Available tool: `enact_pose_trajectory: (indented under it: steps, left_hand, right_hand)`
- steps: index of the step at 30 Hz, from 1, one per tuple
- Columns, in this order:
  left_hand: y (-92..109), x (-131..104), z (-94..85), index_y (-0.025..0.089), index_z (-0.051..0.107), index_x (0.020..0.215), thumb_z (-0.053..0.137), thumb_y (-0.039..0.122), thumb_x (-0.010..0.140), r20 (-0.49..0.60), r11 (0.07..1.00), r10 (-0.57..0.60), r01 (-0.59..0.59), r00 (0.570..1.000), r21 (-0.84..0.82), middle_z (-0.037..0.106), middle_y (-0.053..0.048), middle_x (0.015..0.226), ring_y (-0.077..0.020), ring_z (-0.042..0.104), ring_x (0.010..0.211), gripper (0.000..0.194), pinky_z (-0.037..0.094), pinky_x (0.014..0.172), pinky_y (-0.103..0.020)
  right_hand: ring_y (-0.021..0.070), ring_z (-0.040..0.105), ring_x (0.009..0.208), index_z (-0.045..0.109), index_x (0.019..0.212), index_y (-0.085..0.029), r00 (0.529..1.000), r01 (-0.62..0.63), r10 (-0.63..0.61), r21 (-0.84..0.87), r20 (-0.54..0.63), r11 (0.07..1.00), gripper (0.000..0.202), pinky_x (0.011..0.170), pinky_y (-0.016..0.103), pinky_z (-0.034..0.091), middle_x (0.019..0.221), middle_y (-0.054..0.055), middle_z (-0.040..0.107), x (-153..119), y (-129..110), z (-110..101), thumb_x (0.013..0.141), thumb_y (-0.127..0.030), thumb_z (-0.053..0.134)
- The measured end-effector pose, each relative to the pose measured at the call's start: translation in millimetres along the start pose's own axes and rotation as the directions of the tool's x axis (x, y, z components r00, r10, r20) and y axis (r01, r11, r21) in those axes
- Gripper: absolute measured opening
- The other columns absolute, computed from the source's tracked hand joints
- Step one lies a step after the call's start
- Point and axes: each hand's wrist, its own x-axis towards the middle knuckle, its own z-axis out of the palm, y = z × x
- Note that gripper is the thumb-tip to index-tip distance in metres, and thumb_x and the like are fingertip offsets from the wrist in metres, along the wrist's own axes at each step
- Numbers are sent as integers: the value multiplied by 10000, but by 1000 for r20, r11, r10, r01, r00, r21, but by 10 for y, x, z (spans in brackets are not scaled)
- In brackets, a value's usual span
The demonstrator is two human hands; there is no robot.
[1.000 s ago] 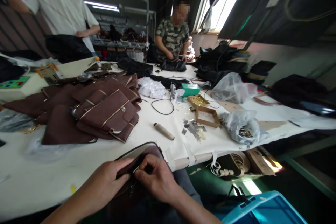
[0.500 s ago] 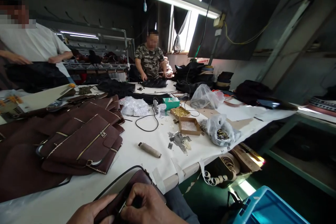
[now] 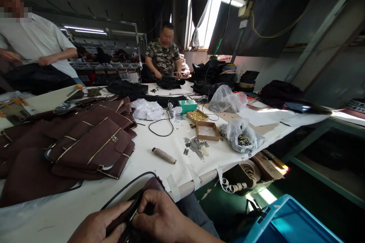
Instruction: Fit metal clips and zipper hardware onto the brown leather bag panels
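A dark brown leather piece point(image 3: 151, 186) with a black edge lies at the near table edge, low in the view. My left hand point(image 3: 98, 224) grips its left part between thumb and fingers. Thumb and index finger of my right hand point(image 3: 161, 214) are pinched together at a thin shiny strip on the piece; the exact spot is partly hidden by the fingers. Beyond it lies a tape-wrapped tool point(image 3: 164, 155). Stacked brown leather pieces with zippers point(image 3: 99, 144) cover the left side of the table.
Metal plates point(image 3: 196, 147), cardboard boxes point(image 3: 207, 131) and a plastic bag of metal parts point(image 3: 242, 136) sit mid-table. A blue crate point(image 3: 296, 222) stands low at the right. Two people point(image 3: 163, 59) point(image 3: 37, 45) handle black material across the table.
The camera view has shifted slightly, so the table items appear a little higher and further right. My hands keep nearly the same hold on the brown piece.
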Motion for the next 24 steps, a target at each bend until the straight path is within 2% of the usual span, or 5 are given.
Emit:
enact_pose_trajectory:
  steps: [3,5,9,15,24]
  left_hand:
    - [149,-17,-30,361,726,1425,621,266,891,103,993,-27,39,994,-111,758,16,1395,-298,722,1293,552,554,1133,-358]
    - [262,-35,-57,336,733,1417,623,245,884,121,986,-50,68,991,-151,765,2,1384,-297,738,1263,552,568,1119,-371]
    - [444,-81,-108,298,739,1408,663,252,891,7,992,-104,104,995,-71,770,-12,1377,-286,723,1286,525,529,1161,-375]
    - [423,-91,-82,287,694,1459,646,268,928,0,989,-120,120,993,-81,761,2,1396,-256,743,1243,534,555,1116,-339]
    - [498,-115,-28,296,709,1443,592,282,939,-59,978,-22,34,998,207,742,29,1416,-240,719,1295,518,517,1172,-320]
  right_hand:
    - [107,541,687,612,776,-198,999,17,-13,-103,48,995,287,622,219,411,797,-31,639,11,-42,-59,796,-333,865]
    - [103,525,672,611,769,-197,997,45,-36,-143,67,989,282,603,218,393,787,-35,623,10,-106,-86,797,-317,865]
    - [121,530,700,611,795,-199,992,91,-80,-120,96,989,241,639,240,422,797,-20,613,-10,-208,-89,895,-331,787]
    - [159,597,799,638,843,-207,994,109,-112,-158,-13,981,224,753,288,471,854,8,652,-53,-102,-57,962,-364,745]
    - [154,575,800,617,850,-210,998,49,-44,-115,45,992,261,722,270,473,875,6,627,-86,-163,-124,976,-405,735]
